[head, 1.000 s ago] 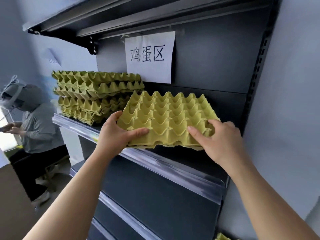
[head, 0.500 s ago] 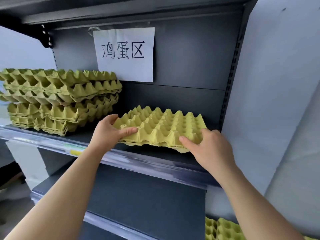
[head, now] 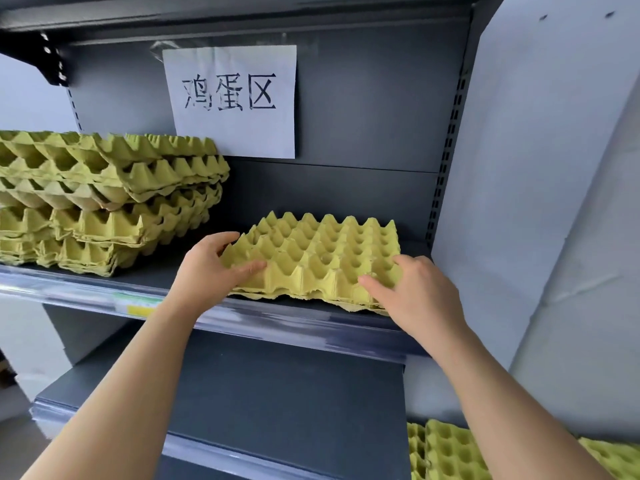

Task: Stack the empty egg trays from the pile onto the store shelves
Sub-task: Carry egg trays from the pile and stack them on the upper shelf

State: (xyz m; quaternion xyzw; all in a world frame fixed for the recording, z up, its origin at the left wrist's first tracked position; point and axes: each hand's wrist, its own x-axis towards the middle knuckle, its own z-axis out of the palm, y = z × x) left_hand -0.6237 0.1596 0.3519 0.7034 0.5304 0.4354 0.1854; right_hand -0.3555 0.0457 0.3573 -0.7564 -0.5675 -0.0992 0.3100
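Observation:
A yellow-green egg tray (head: 322, 258) lies flat on the right half of the dark shelf (head: 145, 278), with a thin second tray edge showing under it. My left hand (head: 211, 268) grips its left front corner, thumb on top. My right hand (head: 415, 289) rests on its right front corner, fingers spread over the cups. A tall, uneven stack of the same trays (head: 104, 202) stands on the left part of that shelf. The pile of loose trays (head: 446, 452) shows at the bottom right, low beside the shelving.
A white paper sign (head: 232, 98) with handwritten characters hangs on the shelf's back panel. A lower dark shelf (head: 284, 393) juts out beneath my arms. A pale wall (head: 540, 168) closes the right side, close to the shelf upright.
The tray has gone from tilted in the air to lying flat on the shelf, pushed further in. The view has swung right; the person at the left is out of sight.

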